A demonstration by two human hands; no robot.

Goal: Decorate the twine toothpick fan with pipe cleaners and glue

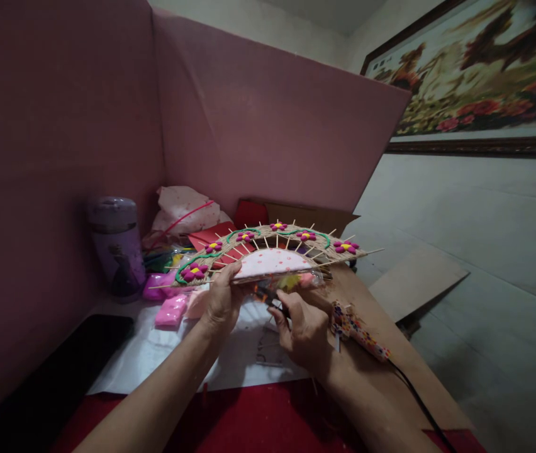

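Observation:
My left hand point(221, 301) grips the lower edge of a half-round craft fan point(268, 246), which is woven from twine on wooden skewers and decorated with pink clay flowers and green vines. Its centre is a pink dotted half-disc. My right hand point(303, 330) is closed on a glue gun point(360, 333) with a patterned handle. The dark nozzle points at the fan's lower edge, close to some yellow and pink bits. A black cord trails from the gun toward the lower right.
A purple bottle point(117, 246) stands at the left against a pink partition point(258, 113). Pink clay packets point(171, 309), red paper and a pink dotted bag point(185, 207) lie behind the fan. White paper point(155, 352), a black phone point(83, 346) and a cardboard sheet point(416, 280) surround my hands.

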